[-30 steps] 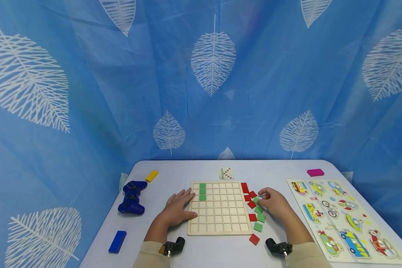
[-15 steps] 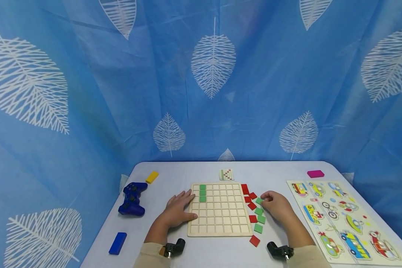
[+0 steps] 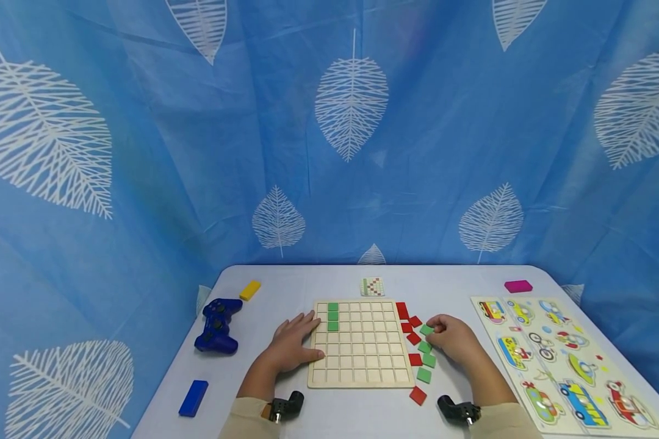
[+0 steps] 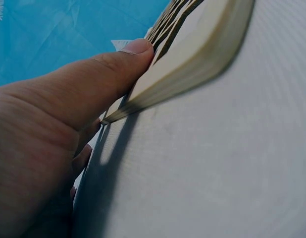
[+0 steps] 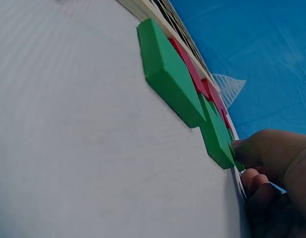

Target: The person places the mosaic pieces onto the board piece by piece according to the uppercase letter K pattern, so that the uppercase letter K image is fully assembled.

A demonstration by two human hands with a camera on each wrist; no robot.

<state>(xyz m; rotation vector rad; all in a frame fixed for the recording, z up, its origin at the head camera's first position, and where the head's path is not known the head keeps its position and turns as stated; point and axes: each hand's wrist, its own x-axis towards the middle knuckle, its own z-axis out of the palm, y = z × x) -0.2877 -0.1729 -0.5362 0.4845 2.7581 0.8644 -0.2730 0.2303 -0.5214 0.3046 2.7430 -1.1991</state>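
A square wooden grid board (image 3: 362, 384) lies flat on the table, with several green tiles (image 3: 333, 316) in a column near its upper left. My left hand (image 3: 292, 346) rests along the board's left edge, fingers spread. In the left wrist view its thumb (image 4: 137, 47) presses on the board's rim. To the right of the board, my right hand (image 3: 454, 335) pinches the farthest loose green tile (image 3: 426, 330) by its right side. Its fingertips are partly hidden in the right wrist view. More green tiles (image 3: 428, 360) and several red tiles (image 3: 415, 359) lie loose between board and hand.
A small pattern card (image 3: 372, 286) sits behind the board. On the left are a blue game controller (image 3: 217, 325), a yellow block (image 3: 249, 290) and a blue block (image 3: 193, 398). A vehicle puzzle board (image 3: 560, 360) and a magenta block (image 3: 518, 286) are on the right.
My right hand has shifted slightly right, and the green tile at its fingertips has slid right with it, away from the red tiles. The left hand has stayed on the board.
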